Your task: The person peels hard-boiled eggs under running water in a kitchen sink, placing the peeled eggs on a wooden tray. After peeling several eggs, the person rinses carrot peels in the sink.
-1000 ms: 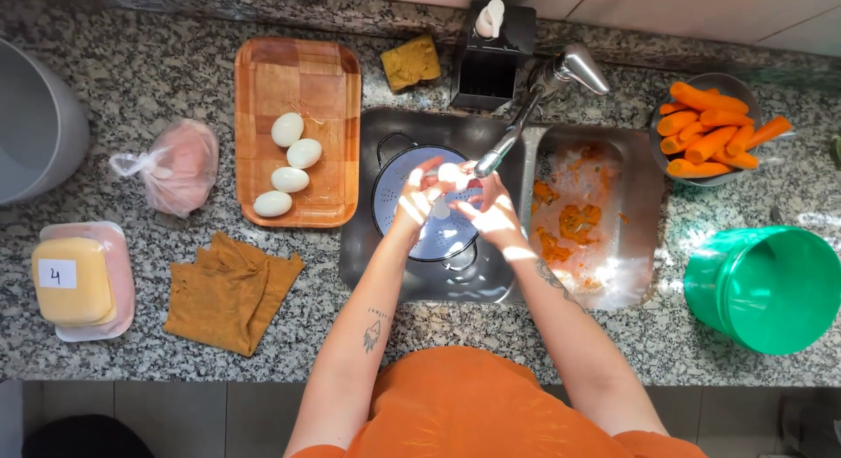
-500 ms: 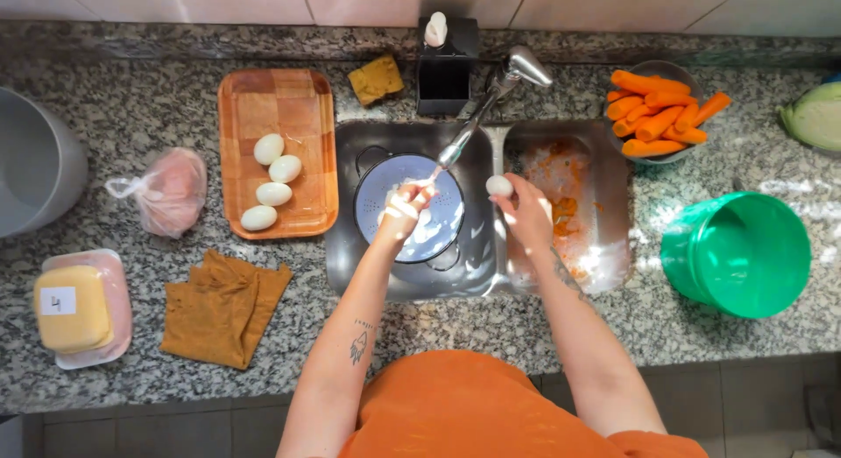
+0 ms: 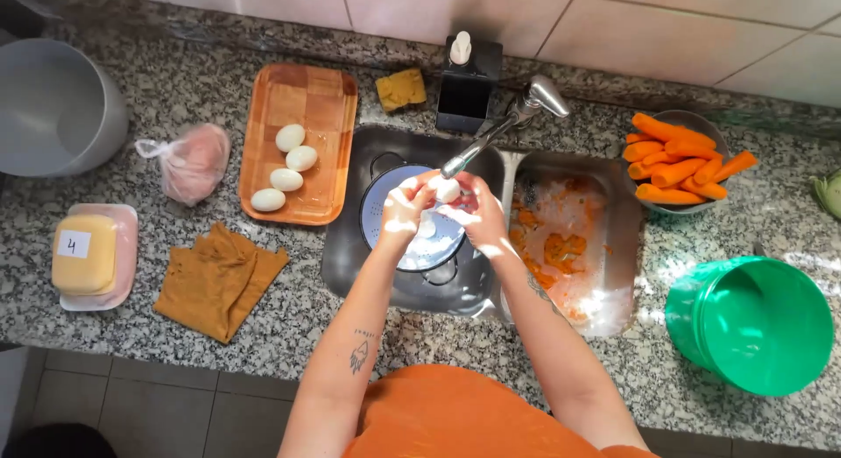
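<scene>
Over the left sink basin point(image 3: 346, 248), beneath the faucet spout point(image 3: 491, 138), a white egg point(image 3: 448, 190) is grasped between the left hand point(image 3: 405, 211) and right hand point(image 3: 477, 214), both closed on it above a white colander point(image 3: 420, 239). Four eggs point(image 3: 286, 169) are laid on a wooden tray point(image 3: 298, 95) on the granite surface point(image 3: 289, 327). Carrot peelings point(image 3: 561, 248) are seen in the right basin; carrots point(image 3: 679, 160) are held in a bowl beside a green bucket point(image 3: 758, 327).
</scene>
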